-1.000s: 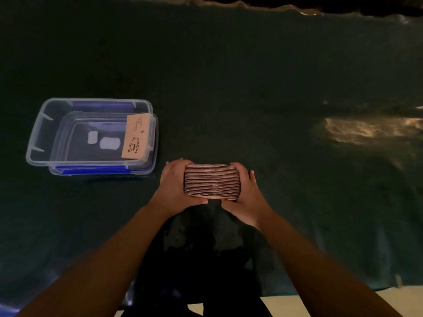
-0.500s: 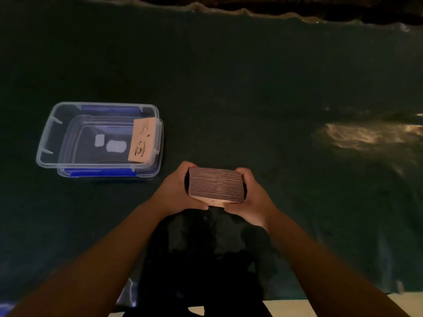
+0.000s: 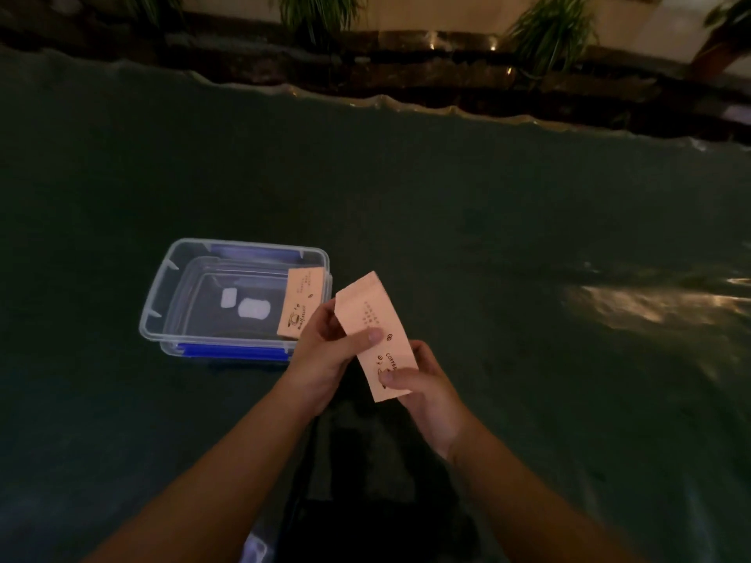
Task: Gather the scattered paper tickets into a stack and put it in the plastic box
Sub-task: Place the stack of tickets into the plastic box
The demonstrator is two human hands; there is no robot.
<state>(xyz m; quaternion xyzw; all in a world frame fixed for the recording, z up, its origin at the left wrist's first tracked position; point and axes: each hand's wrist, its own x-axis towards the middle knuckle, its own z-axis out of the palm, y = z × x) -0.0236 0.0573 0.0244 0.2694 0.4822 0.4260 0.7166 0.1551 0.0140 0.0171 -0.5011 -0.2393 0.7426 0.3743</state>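
I hold a stack of pale orange paper tickets (image 3: pixel 367 319) in both hands, its printed face turned up toward me and tilted. My left hand (image 3: pixel 325 347) grips its left edge with the thumb across the face. My right hand (image 3: pixel 422 384) holds the near end, thumb on top. The clear plastic box (image 3: pixel 162 294) stands on the dark green cloth just left of my hands, on a blue lid. A single ticket (image 3: pixel 300 304) leans inside against the box's right wall.
The dark green cloth (image 3: pixel 487 221) covers the whole table, with a shiny wrinkled patch (image 3: pixel 658 306) at the right. Beyond its far edge runs a dark ledge (image 3: pixel 406 71) with potted plants (image 3: pixel 548 30). A dark bag or garment (image 3: pixel 365 501) lies between my forearms.
The stack was held edge-on to me; now it is turned so its printed face shows and lifted slightly toward the box. My view has tilted up, showing the far ledge.
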